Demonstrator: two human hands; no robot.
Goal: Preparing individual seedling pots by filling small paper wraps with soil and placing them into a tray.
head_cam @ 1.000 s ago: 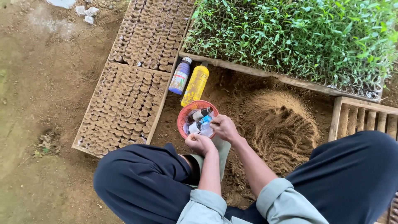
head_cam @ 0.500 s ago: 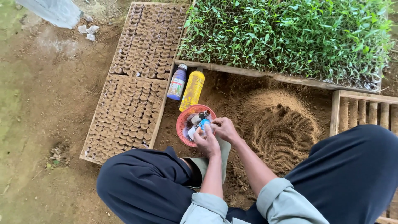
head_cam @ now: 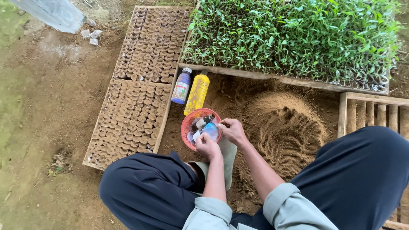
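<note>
hiding bowl (head_cam: 187, 127) contents: both hands (head_cam: 221, 138)

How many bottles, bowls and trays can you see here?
Big bottles lying on the soil: 2, purple bottle and yellow bottle
Red bowl: 1
Trays of soil pots: 2
Seedling tray: 1
Total: 6

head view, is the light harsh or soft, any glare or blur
Head view: soft, even daylight, no hard shadows or glare; the left hand and right hand at the red bowl look sharp, as do the seedlings; only the pale plastic sheet at the top left corner looks washed out.
</note>
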